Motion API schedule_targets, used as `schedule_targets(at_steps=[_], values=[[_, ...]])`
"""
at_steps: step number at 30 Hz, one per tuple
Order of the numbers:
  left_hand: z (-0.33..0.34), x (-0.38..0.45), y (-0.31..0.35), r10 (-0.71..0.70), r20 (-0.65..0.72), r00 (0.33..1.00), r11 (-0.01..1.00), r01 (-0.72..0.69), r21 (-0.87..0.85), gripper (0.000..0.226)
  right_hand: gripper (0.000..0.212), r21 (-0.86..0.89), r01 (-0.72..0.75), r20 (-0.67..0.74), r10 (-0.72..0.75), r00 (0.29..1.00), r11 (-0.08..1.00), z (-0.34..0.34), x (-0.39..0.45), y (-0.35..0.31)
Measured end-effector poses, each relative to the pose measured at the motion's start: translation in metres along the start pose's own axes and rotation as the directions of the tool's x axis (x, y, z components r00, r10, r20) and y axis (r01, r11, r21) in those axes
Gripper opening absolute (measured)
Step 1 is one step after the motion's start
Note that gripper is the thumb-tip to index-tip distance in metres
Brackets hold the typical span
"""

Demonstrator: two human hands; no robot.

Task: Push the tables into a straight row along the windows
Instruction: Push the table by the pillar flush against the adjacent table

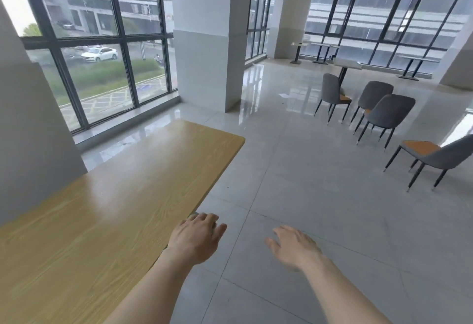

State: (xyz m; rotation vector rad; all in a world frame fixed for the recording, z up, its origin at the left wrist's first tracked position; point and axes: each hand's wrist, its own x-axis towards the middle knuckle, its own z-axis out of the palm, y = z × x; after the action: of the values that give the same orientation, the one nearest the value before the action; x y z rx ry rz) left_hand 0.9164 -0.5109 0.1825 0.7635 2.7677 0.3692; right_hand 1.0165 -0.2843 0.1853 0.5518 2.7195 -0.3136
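The long wood table (110, 208) at lower left looked heavy and stiff, best pushed at its near edge, where the left hand (195, 238) lay open and flat while the right hand (294, 245) hung open, holding nothing.

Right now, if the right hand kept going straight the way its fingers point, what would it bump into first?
Probably nothing soon. The right hand is open above bare floor, its fingers pointing up-left in the picture toward the pillar; depth is hard to judge.
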Motion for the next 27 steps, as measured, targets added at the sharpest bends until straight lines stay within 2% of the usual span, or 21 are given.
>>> schedule_targets(at_steps=[3, 7, 12, 16, 20, 23, 27], values=[[-0.003, 0.035, -0.023, -0.065, 0.007, 0.998, 0.997, 0.065, -0.031, 0.053, 0.059, -0.033, 0.062, 0.020, -0.062, 0.998, 0.998, -0.013, 0.053, -0.020], [0.001, 0.078, -0.077, -0.195, 0.011, 0.981, 0.977, 0.195, -0.082, 0.059, 0.058, -0.093, 0.159, 0.067, -0.153, 0.986, 0.983, -0.021, 0.124, -0.062], [0.002, 0.115, -0.165, -0.395, -0.009, 0.919, 0.891, 0.381, -0.245, 0.062, 0.058, -0.203, 0.337, 0.148, -0.312, 0.939, 0.919, -0.019, 0.223, -0.149], [0.014, 0.116, -0.228, -0.596, -0.006, 0.803, 0.762, 0.563, -0.321, 0.061, 0.060, -0.243, 0.488, 0.239, -0.436, 0.868, 0.838, 0.001, 0.290, -0.232], [0.048, 0.099, -0.269, -0.759, -0.001, 0.651, 0.608, 0.709, -0.357, 0.059, 0.056, -0.237, 0.673, 0.280, -0.614, 0.738, 0.701, 0.041, 0.324, -0.305], [0.085, 0.085, -0.276, -0.834, -0.035, 0.551, 0.523, 0.768, -0.368, 0.059, 0.057, -0.218, 0.776, 0.305, -0.714, 0.630, 0.591, 0.080, 0.327, -0.333], [0.137, 0.091, -0.276, -0.880, -0.180, 0.440, 0.475, 0.808, -0.347, 0.060, 0.062, -0.202, 0.863, 0.232, -0.834, 0.501, 0.463, 0.142, 0.346, -0.338]])
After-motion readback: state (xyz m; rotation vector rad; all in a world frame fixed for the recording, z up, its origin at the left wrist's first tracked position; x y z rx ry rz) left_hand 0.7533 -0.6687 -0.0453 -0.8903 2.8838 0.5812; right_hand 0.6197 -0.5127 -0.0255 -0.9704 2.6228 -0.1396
